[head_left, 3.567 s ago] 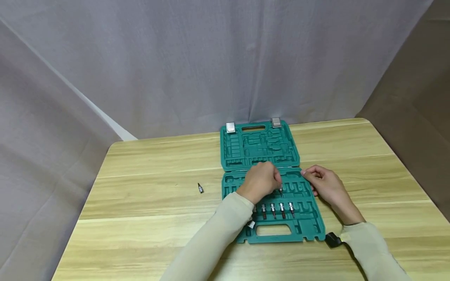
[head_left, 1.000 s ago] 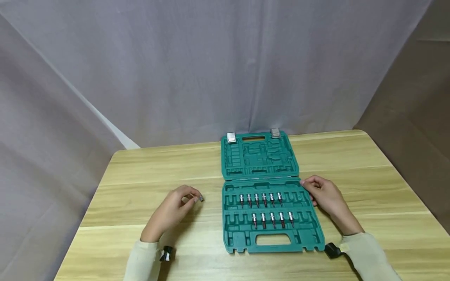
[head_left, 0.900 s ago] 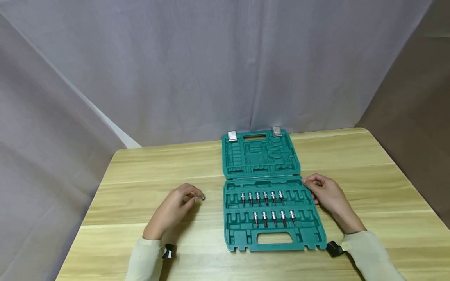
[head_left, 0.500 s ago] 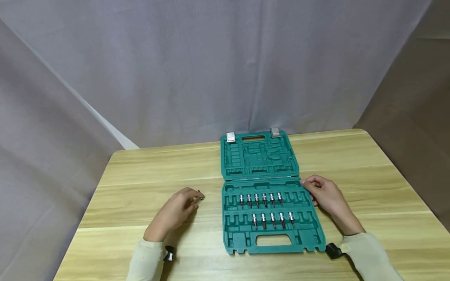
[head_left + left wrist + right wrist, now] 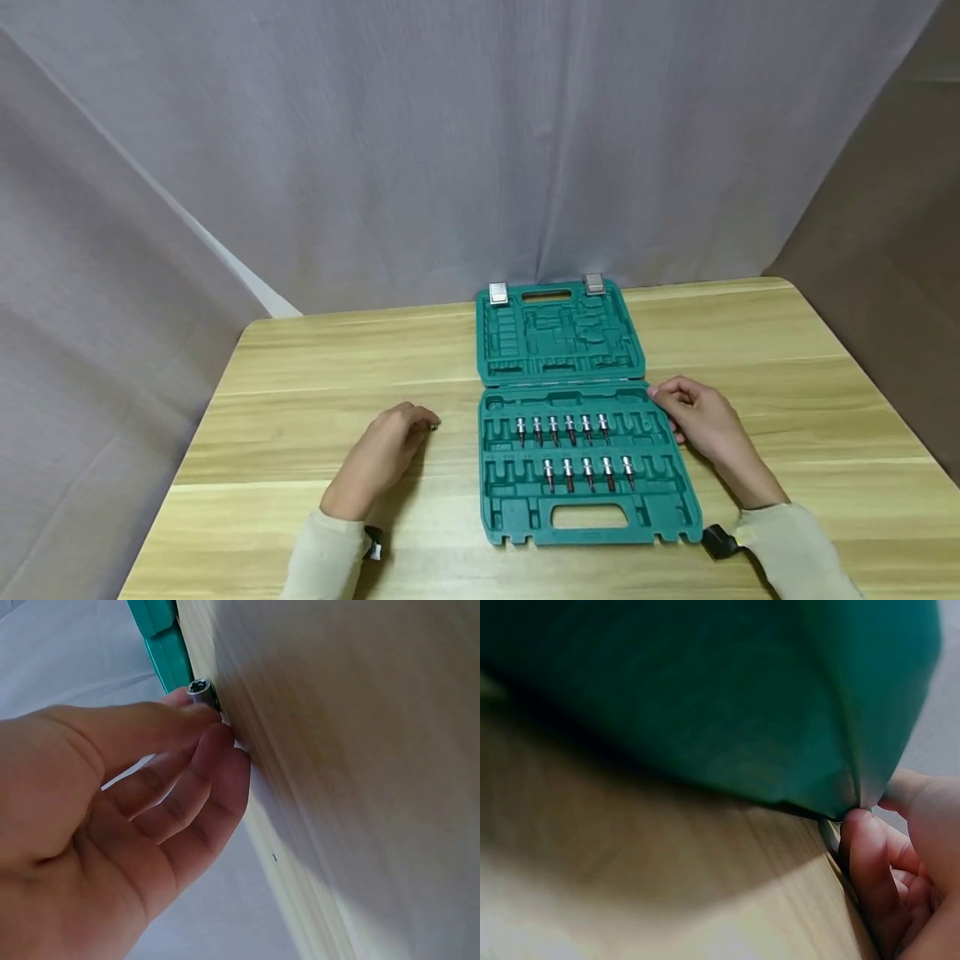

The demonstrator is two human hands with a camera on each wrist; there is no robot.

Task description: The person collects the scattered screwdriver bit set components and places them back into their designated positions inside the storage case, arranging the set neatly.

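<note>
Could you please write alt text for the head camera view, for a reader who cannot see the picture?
A person's left hand pinches a small metal bit on a wooden table, while the right hand holds the right edge of an open green tool case. Two rows of bits sit in the case's near half.

The left hand point(image 5: 384, 454) is stretched forward, its fingers point(image 5: 196, 761) curled into a pinch. The right hand point(image 5: 701, 421) is held forward, fingers bent, both forearms sleeved.
</note>
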